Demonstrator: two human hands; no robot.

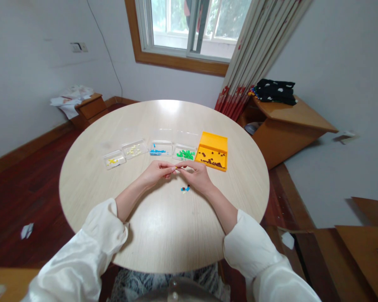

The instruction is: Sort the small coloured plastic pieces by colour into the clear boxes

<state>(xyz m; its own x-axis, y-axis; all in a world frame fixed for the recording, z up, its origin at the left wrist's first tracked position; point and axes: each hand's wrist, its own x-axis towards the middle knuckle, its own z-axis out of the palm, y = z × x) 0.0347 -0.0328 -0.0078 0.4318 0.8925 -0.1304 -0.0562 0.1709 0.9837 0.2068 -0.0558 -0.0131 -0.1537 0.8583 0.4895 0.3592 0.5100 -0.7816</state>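
My left hand (158, 173) and my right hand (195, 175) meet above the middle of the table, fingertips pinched together. Between them shows a tiny yellow block (176, 168), gripped from both sides; its exact shape is too small to make out. Just below my right hand, a little cluster of loose blue and brown blocks (185, 189) lies on the wood, with a pale yellow bit beside it. Beyond my hands stand a clear box of green blocks (185, 154) and a clear box of blue blocks (158, 151).
An open orange case (214, 141) holds brown blocks at the right. Leftward are a clear box of pale yellow pieces (134, 150) and one of yellow pieces (113, 161). All rest on a round wooden table (157, 235). A cabinet (290, 117) stands behind, right.
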